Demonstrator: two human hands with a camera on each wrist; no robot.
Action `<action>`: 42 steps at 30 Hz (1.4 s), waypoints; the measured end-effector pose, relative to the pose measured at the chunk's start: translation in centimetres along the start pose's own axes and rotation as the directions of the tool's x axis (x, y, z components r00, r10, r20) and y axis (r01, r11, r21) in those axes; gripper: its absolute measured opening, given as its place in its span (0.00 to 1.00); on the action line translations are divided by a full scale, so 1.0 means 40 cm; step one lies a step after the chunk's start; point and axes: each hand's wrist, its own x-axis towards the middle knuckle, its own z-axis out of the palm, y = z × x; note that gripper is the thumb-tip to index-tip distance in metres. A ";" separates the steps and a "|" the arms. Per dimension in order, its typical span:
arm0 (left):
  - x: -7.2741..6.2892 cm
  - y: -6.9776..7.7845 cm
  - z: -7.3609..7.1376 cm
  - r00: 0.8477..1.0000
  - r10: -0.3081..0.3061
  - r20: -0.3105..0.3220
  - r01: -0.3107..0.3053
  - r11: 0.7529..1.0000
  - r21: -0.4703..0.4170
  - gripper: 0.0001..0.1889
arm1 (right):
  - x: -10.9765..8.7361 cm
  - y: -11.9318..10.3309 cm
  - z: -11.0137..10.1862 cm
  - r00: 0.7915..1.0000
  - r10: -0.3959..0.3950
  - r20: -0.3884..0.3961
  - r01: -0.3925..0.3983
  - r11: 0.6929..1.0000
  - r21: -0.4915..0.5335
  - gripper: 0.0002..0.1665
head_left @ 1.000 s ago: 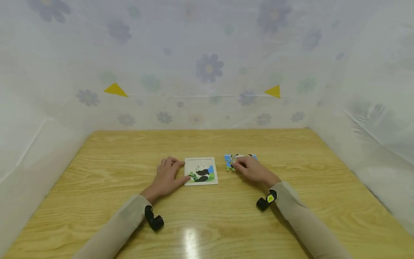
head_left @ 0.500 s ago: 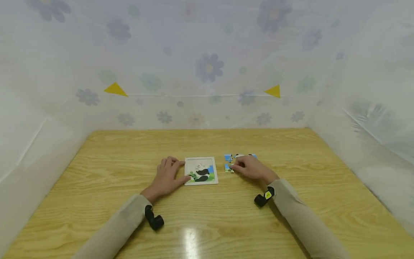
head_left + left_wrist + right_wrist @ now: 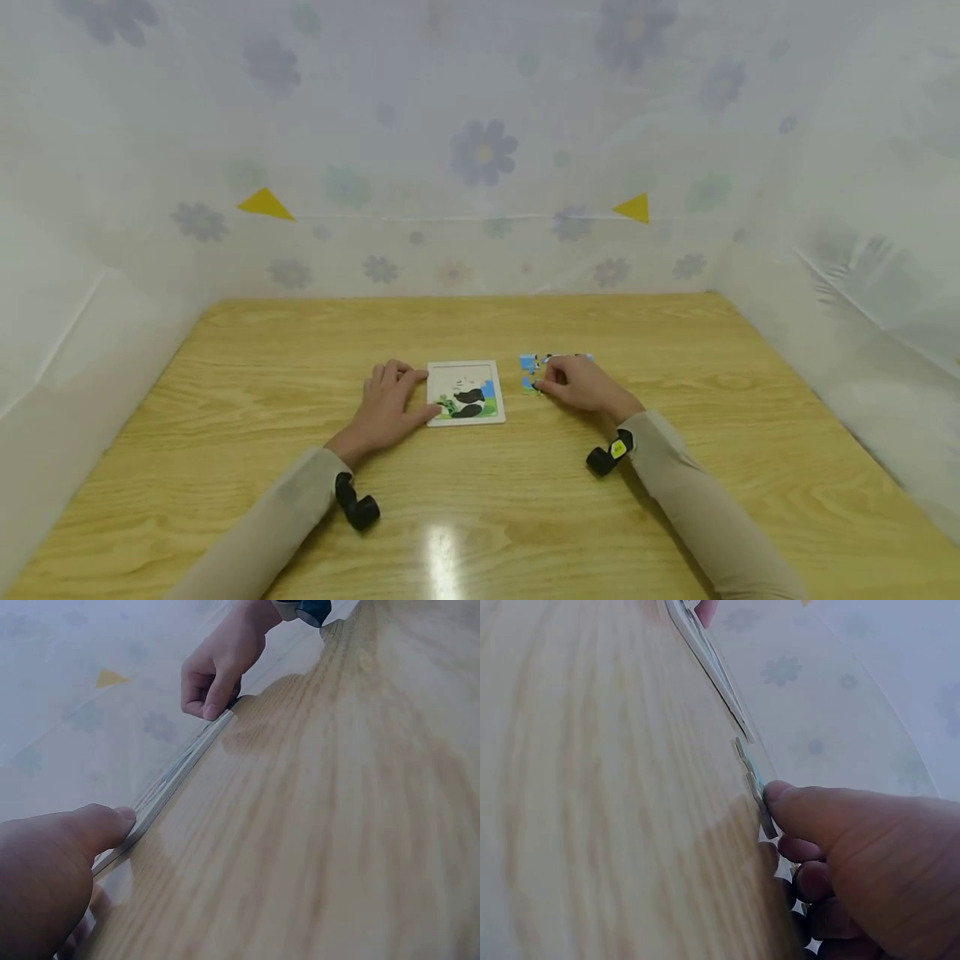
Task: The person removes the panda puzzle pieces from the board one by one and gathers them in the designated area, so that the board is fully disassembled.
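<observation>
In the head view a white square tray puzzle [image 3: 462, 366] lies mid-table, with part of a panda picture in its lower right. My left hand [image 3: 382, 412] rests at its left side, thumb on the lower left corner and index fingertip at the edge. That thumb also presses the tray rim in the left wrist view. Right of the tray, my right hand [image 3: 583, 386] pinches a small puzzle piece with thumb and curled fingers. In the right wrist view the pinched puzzle piece [image 3: 763, 814] shows under the thumb, overlapping another puzzle piece [image 3: 742, 754].
Several loose puzzle pieces [image 3: 528, 362] with blue and black parts lie just beyond the right hand, partly hidden by it. The wooden table [image 3: 465, 500] ends at a flowered white curtain [image 3: 420, 167] behind, with white sheets on both sides.
My right hand has moved slightly left and closer to my body. A blue-green piece at its fingertips has come away from the pieces behind it. The left hand and tray keep their place.
</observation>
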 end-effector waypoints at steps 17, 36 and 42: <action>-0.005 0.010 0.004 1.000 -0.010 0.015 0.010 1.000 -0.020 0.33 | 0.001 0.015 0.008 0.997 -0.008 -0.071 0.013 0.997 0.071 0.11; -0.004 0.004 0.001 1.000 -0.005 0.009 0.005 1.000 0.004 0.33 | 0.057 -0.046 0.059 0.992 -0.082 -0.097 0.099 0.979 0.176 0.04; -0.002 0.002 0.002 1.000 -0.003 0.005 0.003 1.000 0.003 0.33 | 0.074 -0.078 0.069 0.993 -0.108 -0.053 0.117 0.969 0.219 0.05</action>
